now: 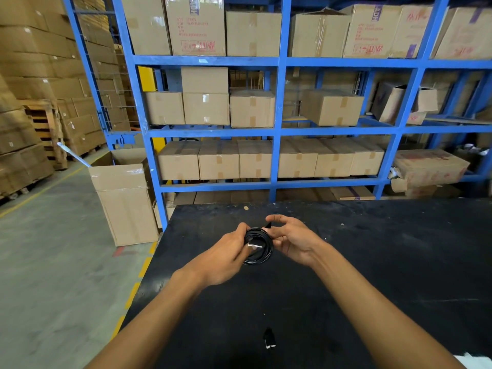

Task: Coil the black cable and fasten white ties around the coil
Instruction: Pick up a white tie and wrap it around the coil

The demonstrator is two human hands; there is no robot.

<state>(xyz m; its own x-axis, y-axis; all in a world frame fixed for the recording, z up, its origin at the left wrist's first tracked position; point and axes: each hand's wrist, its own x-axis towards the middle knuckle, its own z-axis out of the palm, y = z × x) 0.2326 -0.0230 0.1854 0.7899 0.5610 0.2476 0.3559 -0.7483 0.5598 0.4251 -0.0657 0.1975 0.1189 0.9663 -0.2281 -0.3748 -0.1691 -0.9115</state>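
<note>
A small coil of black cable (pixel 262 253) is held above the black table (pixel 386 262) between both hands. My left hand (pixel 226 258) grips the coil's left side, and a white tie (pixel 255 246) shows across the coil by its thumb. My right hand (pixel 294 242) touches the coil's right side with the thumb and fingers spread; a black cable end (pixel 268 225) sticks up by its fingertips. A black connector with a white tip (pixel 269 339) lies on the table near the front edge.
A blue steel rack (pixel 277 129) full of cardboard boxes stands right behind the table. An open carton (pixel 125 198) sits on the concrete floor at the table's left corner. Pallets of boxes (pixel 32 102) rise at far left. Something white (pixel 476 362) shows at the bottom right corner.
</note>
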